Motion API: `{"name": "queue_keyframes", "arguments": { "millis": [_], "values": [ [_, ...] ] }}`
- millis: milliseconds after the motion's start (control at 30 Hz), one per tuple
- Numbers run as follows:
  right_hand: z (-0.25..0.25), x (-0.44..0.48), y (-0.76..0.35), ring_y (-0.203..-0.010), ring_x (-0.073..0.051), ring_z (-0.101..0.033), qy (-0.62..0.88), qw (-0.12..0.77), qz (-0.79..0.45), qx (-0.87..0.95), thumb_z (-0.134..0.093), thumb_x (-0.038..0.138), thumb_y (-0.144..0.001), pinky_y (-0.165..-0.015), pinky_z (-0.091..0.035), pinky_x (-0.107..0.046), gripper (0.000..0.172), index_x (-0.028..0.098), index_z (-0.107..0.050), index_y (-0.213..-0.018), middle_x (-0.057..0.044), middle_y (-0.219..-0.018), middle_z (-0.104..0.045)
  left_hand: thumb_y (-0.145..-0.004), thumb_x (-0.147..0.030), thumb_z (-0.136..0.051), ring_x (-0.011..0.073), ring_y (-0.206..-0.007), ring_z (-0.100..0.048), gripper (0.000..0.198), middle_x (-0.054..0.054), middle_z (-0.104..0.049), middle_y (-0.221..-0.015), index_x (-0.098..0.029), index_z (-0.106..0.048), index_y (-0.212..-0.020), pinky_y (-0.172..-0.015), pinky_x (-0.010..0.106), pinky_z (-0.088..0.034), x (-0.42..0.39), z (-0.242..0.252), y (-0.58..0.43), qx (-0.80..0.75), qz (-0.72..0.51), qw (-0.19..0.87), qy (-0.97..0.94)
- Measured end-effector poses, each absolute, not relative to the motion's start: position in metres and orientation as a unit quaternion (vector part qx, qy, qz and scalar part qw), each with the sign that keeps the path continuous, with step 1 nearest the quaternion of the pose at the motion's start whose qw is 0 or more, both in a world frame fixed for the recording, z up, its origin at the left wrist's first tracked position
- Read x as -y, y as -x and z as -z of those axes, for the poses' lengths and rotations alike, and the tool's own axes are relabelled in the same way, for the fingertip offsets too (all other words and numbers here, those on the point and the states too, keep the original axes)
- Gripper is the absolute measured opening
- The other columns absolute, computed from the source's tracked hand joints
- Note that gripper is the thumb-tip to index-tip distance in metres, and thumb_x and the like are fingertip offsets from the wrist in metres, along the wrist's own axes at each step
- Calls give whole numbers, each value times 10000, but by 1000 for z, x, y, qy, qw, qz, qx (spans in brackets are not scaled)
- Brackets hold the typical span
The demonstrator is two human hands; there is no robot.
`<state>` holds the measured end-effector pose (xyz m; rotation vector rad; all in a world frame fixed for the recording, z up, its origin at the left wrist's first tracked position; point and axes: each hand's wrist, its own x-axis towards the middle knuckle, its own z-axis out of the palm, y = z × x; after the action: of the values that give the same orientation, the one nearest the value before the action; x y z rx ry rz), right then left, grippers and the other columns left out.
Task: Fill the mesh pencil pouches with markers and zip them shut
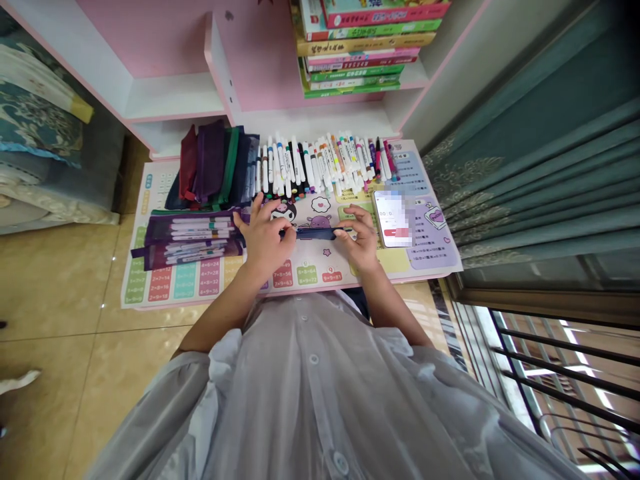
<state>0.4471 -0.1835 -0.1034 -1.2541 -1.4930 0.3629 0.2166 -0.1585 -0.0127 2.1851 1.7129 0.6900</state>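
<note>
My left hand (263,241) and my right hand (359,239) rest over a printed multiplication mat (190,287) on the floor. Between them lies a narrow dark blue pouch (315,233), gripped at both ends. A row of several felt-tip markers (320,165) lies just beyond my fingers. Close to my right hand is a smartphone (393,219) with a blurred screen. At the left, purple mesh pouches holding markers (190,237) lie flat, and more zip pouches (213,167) stand bunched behind them.
A pink and white shelf (170,97) holding a stack of books (360,50) stands beyond the mat. A teal curtain (530,180) hangs to the right above a barred window (550,380). Folded bedding (40,140) lies at the left on a beige tiled floor (60,287).
</note>
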Motion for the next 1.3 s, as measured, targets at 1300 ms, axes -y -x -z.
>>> {"name": "queue_keyframes", "arguments": {
  "millis": [1300],
  "values": [
    [111,178,-456,-1219,-283,-607,523,566,-127,625,-729,468,-867,-1059,-510,-545,187,282,-720,-848,-51,-1209,-633,-828,-231,-642,340,-1512,-347,157,-11,-655,-1356,-254,-644,-672,-1229,740,-49,160,14,-184,-636,-256,142,-714]
  ]
}}
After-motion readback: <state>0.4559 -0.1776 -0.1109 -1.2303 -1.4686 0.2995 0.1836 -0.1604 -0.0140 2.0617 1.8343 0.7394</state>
